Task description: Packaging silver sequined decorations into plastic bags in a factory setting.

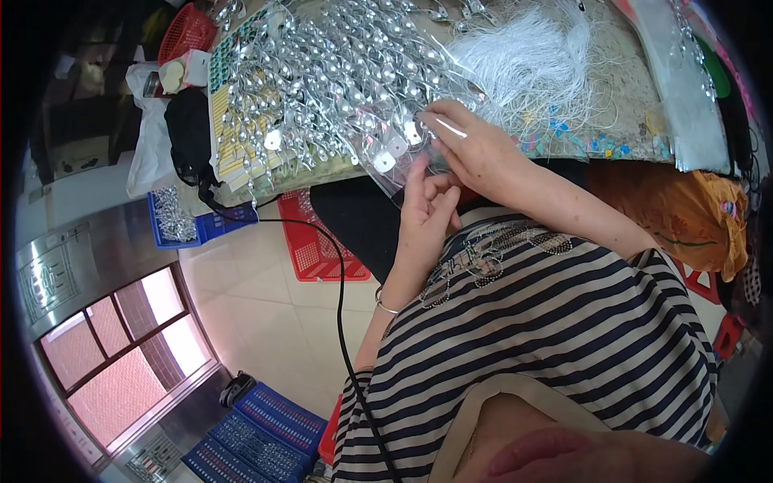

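A clear plastic bag (372, 149) with small white tags (392, 151) showing in or through it lies at the table's near edge. My right hand (475, 149) is closed on the bag's right side, and a glossy strip of plastic crosses its fingers. Just below, my left hand (429, 205) grips the bag's near edge, index finger pointing up and the others curled. Past the bag spreads a dense heap of shiny silver spoon-shaped pieces (322, 72), overlapping in rows. What lies between my fingertips is partly hidden.
White threads (531, 56) lie bundled at the right of the table (628, 88), near scattered blue bits. A black bag (189, 133) hangs at the left edge. Below stand a blue bin (205, 229) and a red basket (310, 262). A black cable (341, 298) runs down beside me.
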The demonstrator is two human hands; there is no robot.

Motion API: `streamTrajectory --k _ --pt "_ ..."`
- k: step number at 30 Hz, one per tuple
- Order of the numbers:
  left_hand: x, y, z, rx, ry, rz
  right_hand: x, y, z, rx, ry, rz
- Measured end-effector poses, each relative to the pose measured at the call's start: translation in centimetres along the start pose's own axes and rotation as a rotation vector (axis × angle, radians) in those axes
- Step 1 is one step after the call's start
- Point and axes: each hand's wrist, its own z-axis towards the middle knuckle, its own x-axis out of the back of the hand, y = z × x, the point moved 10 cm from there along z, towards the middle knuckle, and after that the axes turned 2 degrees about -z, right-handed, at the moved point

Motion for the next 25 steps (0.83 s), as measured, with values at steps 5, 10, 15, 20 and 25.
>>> streamTrajectory --k 5,10,15,20,25 --pt "-0.3 -0.3 -1.1 0.023 -0.020 0.046 -0.4 0.1 -0.5 -0.051 -0.072 0.032" --pt "0.8 -0.9 -1.5 0.113 0.032 0.050 -0.8 -0.1 -0.9 -0.027 -0.056 -0.072" --pt "1.6 -0.3 -1.6 0.064 0.132 -0.021 -2.0 0.5 -1.2 -0.133 -0.214 -0.060" --pt "0.9 0.2 -0.8 0.036 0.103 -0.059 -3.4 1.7 -0.8 -0.201 -0.287 -0.039" --pt "-0.1 -0.3 -0.2 0.081 -0.008 -0.104 -3.3 2.5 -0.5 -0.152 -0.130 0.190"
